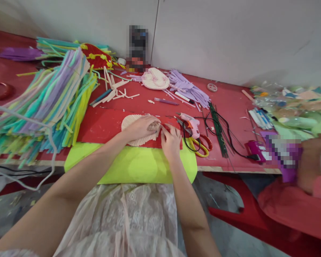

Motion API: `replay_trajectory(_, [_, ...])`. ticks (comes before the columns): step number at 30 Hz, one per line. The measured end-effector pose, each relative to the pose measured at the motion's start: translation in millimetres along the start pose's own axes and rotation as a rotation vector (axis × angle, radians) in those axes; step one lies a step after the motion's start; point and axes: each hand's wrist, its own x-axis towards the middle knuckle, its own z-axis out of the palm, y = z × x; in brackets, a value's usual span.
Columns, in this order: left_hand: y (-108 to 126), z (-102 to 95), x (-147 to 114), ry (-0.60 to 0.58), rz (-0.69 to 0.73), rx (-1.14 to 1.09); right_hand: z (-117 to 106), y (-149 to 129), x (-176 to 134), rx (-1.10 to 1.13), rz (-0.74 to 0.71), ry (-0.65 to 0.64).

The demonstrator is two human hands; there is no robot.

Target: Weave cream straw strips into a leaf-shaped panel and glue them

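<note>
A round cream piece made of ridged pipe cleaner strips (128, 123) lies on a red sheet (96, 125) in front of me. My left hand (143, 127) lies over this disc, its fingers bent around the far and right part and covering its middle. At the disc's right edge, my right hand (171, 140) has thumb and forefinger close together on a strip end; the exact grip is small and partly hidden. Just right of that hand are a pink glue gun (192, 125) and scissors (199, 150) with yellow and orange handles.
Bundled coloured pipe cleaners (53, 92) are heaped at left. Behind the disc lie a second cream disc (155, 78), purple pipe cleaners (188, 87) and a pen (166, 101). Green wires (218, 132) and a black cord are at right. A co-worker's hand (312, 160) is at far right.
</note>
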Motion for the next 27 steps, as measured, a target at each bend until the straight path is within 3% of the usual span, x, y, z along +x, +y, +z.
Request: replay_trajectory(27, [-1.6,1.9,1.5,-0.031,0.029,0.024,-1.5,-4.6,-3.6,-0.059,-0.016,-0.039])
